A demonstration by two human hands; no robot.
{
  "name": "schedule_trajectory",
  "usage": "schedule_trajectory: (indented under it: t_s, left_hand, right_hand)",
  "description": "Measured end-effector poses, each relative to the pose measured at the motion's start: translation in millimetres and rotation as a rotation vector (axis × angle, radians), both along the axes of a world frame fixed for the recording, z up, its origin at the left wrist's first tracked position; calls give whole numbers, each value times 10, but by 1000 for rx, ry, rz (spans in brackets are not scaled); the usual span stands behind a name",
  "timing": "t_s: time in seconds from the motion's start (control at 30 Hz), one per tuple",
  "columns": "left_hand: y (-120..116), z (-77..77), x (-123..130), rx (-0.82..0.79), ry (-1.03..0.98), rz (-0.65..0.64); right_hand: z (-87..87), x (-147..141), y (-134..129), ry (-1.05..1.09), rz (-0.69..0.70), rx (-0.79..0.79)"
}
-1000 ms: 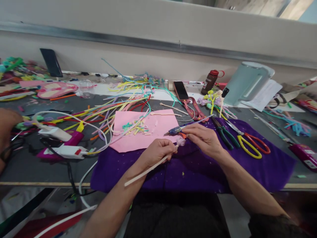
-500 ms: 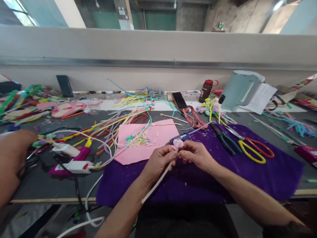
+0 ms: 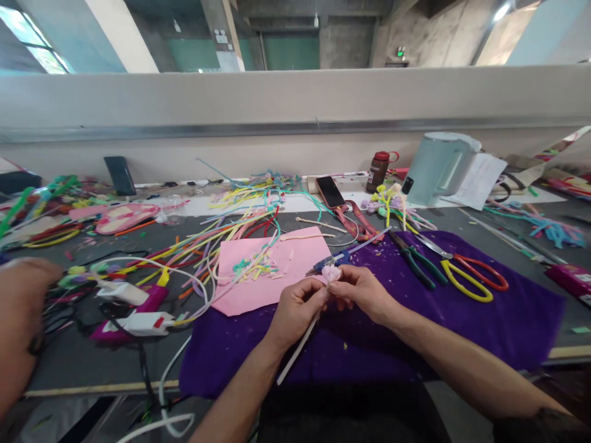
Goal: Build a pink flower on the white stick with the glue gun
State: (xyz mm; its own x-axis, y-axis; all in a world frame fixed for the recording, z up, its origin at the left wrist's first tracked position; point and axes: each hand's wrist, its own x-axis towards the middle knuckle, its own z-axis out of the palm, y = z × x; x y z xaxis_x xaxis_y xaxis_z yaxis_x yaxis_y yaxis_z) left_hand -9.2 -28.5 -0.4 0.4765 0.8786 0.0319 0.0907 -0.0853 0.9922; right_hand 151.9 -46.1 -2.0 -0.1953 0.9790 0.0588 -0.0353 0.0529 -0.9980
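While the pale stem [image 3: 298, 351] is pinched in the grip of the left hand [image 3: 297, 309] and the lilac blossom [image 3: 331, 274] at its base by the right hand [image 3: 362, 291], above purple cloth [image 3: 388, 344], shaping is presumed; steady fingertip pressure is judged needed next

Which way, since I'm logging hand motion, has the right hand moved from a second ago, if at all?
Yes: judged against the green-handled pliers, the right hand has shifted leftward and lower in the view, beside the left hand.
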Motion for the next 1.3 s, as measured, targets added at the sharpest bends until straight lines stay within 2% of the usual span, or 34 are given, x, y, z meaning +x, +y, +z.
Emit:
schedule_trajectory:
  t_s: [0.57,0.7,0.87,1.0,1.1,1.3]
  left_hand:
    - [-5,9,3,42,60,11]
    - [3,13,3,-35,-4,10]
    - [53,-8,-16,-261,-129,4]
    - [115,-38,-41,-401,-261,62]
    - [144,-55,-53,-422,-318,106]
    - [113,-43,-32,-371,-356,70]
  right_hand:
    - [11,3,3,-29,-22,1]
    - [22,15,2,4,23,-15]
    - [43,14,-10,36,68,-50]
    - [42,1,-10,5,7,-50]
    - [18,-16,-6,-20,-31,-43]
    - [-29,-147,-48,-8,105,-54]
